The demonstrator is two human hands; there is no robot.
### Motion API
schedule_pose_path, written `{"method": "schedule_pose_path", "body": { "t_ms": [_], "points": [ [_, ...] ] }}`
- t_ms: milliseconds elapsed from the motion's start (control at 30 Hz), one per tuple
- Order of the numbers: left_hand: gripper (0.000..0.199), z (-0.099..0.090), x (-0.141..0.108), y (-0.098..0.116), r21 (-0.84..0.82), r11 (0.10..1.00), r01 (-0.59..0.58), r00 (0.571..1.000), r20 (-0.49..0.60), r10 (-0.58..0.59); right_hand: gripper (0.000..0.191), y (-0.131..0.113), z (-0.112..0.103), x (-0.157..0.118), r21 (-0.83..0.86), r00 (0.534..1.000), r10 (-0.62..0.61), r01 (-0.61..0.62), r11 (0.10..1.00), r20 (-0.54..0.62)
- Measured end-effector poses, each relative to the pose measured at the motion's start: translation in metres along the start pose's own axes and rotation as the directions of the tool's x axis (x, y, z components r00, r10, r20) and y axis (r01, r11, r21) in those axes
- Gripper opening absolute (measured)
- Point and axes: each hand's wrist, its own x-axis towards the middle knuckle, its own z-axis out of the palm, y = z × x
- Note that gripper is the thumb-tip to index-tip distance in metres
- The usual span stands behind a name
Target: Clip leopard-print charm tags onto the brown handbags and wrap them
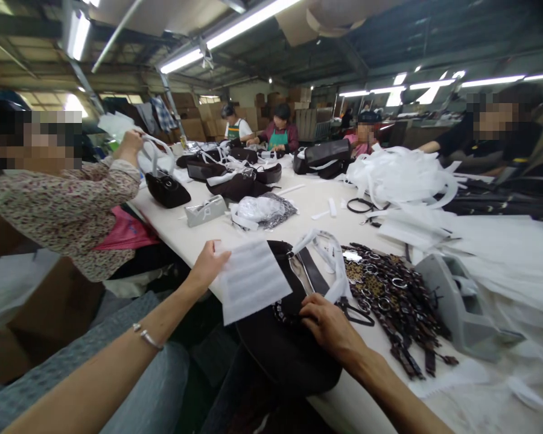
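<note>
Left hand (pixel 210 268): grip clenched on the corner of a white sheet (pixel 253 280), held over part of a dark bag (pixel 289 355). The bag lies at the near edge of the white surface (pixel 303 228), partly overhanging. Right hand (pixel 330 325): touches the bag; cannot tell whether its grip is closed. Surface also carries brown straps (pixel 393 301) and white strips (pixel 402 175). Room: ceiling lamps (pixel 248 24), stacked boxes (pixel 194 129), co-workers (pixel 72 211) around the surface.

Matt Beside Glossy

We see a smooth, matt dark bag (pixel 289 355) and a thin, papery white sheet (pixel 253 283) with soft ripples. The brown straps (pixel 407 325) look glossy, our bracelet (pixel 151 340) polished metal. The tape dispenser (pixel 447 319) is smooth grey plastic, the packet (pixel 262 211) crinkled film, the bench (pixel 314 227) matt.
</note>
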Motion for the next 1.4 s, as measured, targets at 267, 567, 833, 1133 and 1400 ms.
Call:
{"method": "schedule_pose_path", "body": {
  "t_ms": [267,567,833,1133,1400],
  "points": [
    [0.073,-0.001,-0.030,0.057,0.449,0.492,-0.746,0.649,0.321,0.690,0.014,-0.012,-0.006,-0.003,-0.222,0.999,-0.036,0.035,0.974,0.000],
    [0.049,0.079,0.007,0.078,0.178,0.385,-0.905,0.330,0.867,0.374,0.019,-0.021,-0.009,0.004,-0.445,0.981,0.064,0.024,0.895,0.183],
    [0.008,0.059,0.013,0.066,0.128,0.372,-0.919,0.305,0.829,0.469,0.024,-0.010,-0.010,0.002,-0.361,0.990,0.010,0.042,0.932,0.142],
    [0.027,0.032,0.009,0.110,0.553,0.459,-0.695,0.719,0.541,0.437,0.024,0.012,-0.040,-0.012,0.049,0.998,-0.048,0.050,0.998,-0.051],
    [0.021,0.044,-0.036,0.167,0.330,0.409,-0.851,0.493,0.772,0.401,0.036,0.013,-0.037,-0.007,0.237,0.996,0.086,-0.083,0.968,0.001]
  ]
}}
